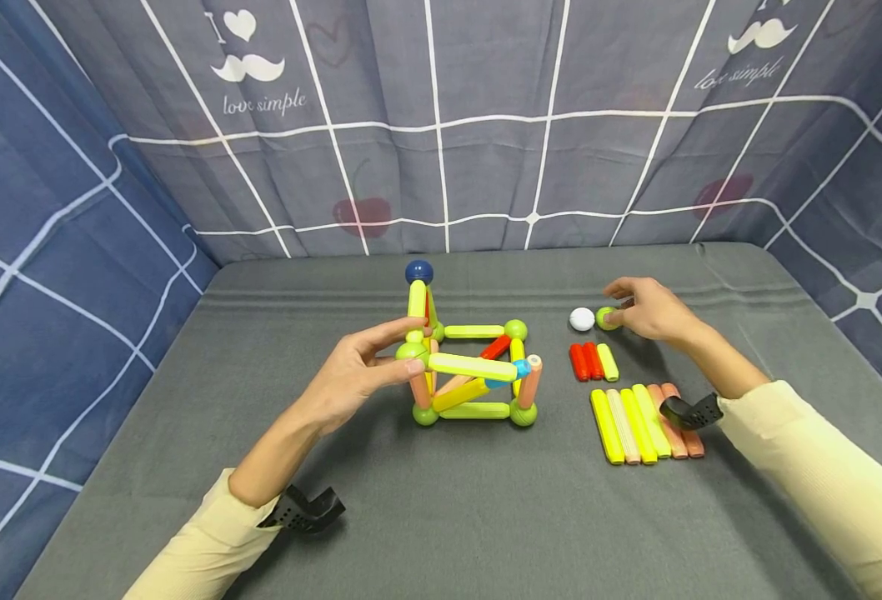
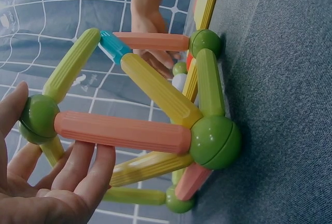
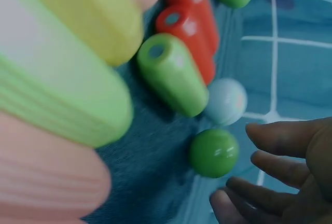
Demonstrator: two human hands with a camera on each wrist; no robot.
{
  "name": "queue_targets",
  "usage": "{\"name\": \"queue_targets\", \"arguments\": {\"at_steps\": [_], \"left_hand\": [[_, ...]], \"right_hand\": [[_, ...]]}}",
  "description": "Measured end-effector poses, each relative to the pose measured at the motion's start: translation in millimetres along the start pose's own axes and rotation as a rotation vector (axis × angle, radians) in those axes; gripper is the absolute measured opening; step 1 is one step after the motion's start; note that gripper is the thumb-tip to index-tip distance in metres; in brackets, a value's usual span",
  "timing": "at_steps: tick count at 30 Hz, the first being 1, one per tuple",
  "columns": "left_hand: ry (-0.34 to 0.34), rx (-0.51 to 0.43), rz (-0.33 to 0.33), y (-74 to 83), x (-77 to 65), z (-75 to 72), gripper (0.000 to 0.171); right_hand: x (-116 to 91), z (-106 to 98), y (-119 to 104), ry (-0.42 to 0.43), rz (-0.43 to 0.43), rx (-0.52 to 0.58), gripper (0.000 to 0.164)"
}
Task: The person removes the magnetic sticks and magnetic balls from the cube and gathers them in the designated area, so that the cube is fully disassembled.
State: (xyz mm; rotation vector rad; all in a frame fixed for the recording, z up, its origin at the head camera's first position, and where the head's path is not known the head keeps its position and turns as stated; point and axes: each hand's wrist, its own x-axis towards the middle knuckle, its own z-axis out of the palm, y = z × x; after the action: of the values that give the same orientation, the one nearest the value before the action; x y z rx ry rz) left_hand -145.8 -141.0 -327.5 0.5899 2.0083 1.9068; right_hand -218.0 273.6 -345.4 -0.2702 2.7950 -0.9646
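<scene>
A frame of magnetic sticks and balls [image 1: 474, 411] stands mid-table. My left hand [image 1: 343, 379] holds its upper front-left green ball [image 2: 40, 119], thumb at the ball and fingers behind, beside an orange stick [image 2: 122, 131]. From that ball a light green stick [image 1: 473, 367] runs right to a blue stick end [image 1: 522, 368], close to the top of an upright orange stick [image 1: 530, 382]. A dark blue ball [image 1: 419, 272] tops the back-left corner. My right hand [image 1: 654, 310] hovers at a loose green ball [image 3: 213, 153], fingers spread; a gap shows between them in the right wrist view.
A white ball [image 1: 582, 319] lies left of the loose green one. Two short red sticks [image 1: 585, 362] and a short light green stick [image 1: 608, 362] lie nearer me. Several long sticks [image 1: 639, 423] form a row in front. A patterned curtain [image 1: 486, 167] hangs behind the grey tabletop [image 1: 441, 517].
</scene>
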Motion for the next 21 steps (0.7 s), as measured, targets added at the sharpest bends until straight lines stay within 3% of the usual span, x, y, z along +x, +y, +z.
{"name": "queue_targets", "arguments": {"at_steps": [5, 9, 15, 18, 21], "left_hand": [[-0.001, -0.001, 0.003, 0.4, 0.5, 0.7, 0.055], [-0.002, -0.015, 0.008, 0.8, 0.4, 0.5, 0.054], [0.004, -0.014, 0.001, 1.2, -0.3, 0.2, 0.055], [0.001, -0.016, 0.000, 1.4, 0.1, 0.7, 0.055], [0.001, -0.020, -0.003, 1.9, 0.4, 1.6, 0.055]], "right_hand": [[-18.3, 1.5, -20.2, 0.049, -0.059, 0.049, 0.044], [-38.0, 14.3, -40.1, 0.020, -0.153, 0.138, 0.040], [-60.2, 43.4, -63.6, -0.165, -0.213, 0.318, 0.040], [-64.0, 57.5, -70.6, -0.256, -0.260, 0.356, 0.028], [-64.6, 68.8, -74.7, -0.287, -0.298, 0.369, 0.012]]}}
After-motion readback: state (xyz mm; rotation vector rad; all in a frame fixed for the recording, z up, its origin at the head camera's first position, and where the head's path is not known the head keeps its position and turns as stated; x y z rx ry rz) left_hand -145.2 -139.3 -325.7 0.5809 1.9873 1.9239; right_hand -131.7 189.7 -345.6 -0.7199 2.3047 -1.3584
